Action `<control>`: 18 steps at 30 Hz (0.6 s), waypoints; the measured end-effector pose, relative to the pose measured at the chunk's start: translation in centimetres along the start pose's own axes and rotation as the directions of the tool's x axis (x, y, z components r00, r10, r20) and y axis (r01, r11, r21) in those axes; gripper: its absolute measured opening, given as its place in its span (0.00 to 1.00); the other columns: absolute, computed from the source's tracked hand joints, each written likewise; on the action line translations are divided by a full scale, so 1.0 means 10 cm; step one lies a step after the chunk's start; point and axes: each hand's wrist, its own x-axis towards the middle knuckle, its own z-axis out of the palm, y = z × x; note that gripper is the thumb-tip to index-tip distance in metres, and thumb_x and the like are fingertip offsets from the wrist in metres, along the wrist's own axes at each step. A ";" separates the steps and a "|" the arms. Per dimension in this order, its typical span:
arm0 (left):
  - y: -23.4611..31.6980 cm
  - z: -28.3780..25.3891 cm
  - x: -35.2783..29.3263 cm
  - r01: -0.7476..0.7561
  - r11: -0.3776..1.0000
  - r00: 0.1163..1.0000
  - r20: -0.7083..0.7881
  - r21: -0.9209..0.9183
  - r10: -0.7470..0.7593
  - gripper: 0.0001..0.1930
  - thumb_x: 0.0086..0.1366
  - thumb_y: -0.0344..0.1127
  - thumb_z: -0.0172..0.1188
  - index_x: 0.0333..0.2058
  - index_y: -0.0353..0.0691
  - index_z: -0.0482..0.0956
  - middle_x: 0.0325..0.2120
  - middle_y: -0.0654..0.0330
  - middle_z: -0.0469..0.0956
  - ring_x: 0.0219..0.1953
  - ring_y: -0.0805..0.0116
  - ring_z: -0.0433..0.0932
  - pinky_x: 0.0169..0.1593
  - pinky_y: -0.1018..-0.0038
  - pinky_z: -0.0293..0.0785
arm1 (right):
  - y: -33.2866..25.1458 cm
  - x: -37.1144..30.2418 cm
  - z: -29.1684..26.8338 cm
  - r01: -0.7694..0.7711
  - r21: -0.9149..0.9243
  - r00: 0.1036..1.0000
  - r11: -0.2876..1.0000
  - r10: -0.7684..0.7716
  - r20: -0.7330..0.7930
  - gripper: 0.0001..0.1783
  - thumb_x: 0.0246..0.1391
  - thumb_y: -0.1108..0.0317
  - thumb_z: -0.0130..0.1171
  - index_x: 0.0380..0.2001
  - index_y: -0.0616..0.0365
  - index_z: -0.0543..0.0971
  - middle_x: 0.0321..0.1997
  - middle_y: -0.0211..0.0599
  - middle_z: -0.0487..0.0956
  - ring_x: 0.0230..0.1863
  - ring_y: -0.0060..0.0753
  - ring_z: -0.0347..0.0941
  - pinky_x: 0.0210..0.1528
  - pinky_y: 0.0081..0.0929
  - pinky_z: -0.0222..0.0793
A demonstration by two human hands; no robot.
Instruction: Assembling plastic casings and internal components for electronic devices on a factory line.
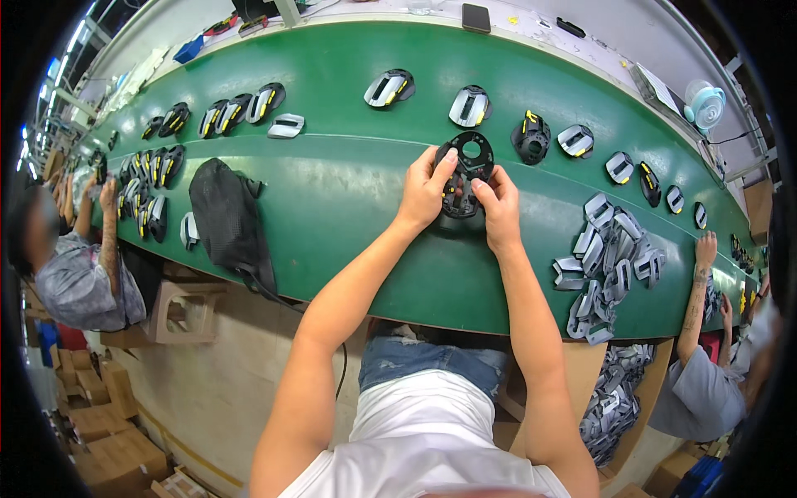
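Note:
Held out over the green bench is a black oval plastic housing (470, 168) with a large round hole at its far end. My left hand (426, 192) grips its left side, thumb on top. My right hand (499, 207) holds its right edge, fingers curled round and thumb on the near part. Just beyond my hands lie a grey-topped black shell (471, 106) and a black shell with yellow marks (530, 138). To the right of my right hand is a heap of loose grey plastic covers (610, 257).
Similar shells line the green bench (357, 178), with a cluster (148, 187) at left. A black mesh bag (224, 220) lies left of me. Below the right edge stands a carton of grey covers (614, 398). Co-workers (75, 274) sit on both sides. A small fan (704, 104) stands far right.

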 end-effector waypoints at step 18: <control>-0.01 0.14 -0.15 -0.313 0.887 0.943 0.002 0.339 0.332 0.15 0.63 0.41 0.55 0.28 0.33 0.69 0.15 0.63 0.70 0.18 0.79 0.68 0.22 0.78 0.64 | 0.08 -0.02 -0.04 0.127 -0.214 0.987 0.968 -0.145 -0.071 0.08 0.46 0.74 0.60 0.28 0.62 0.71 0.25 0.28 0.75 0.27 0.15 0.70 0.29 0.16 0.65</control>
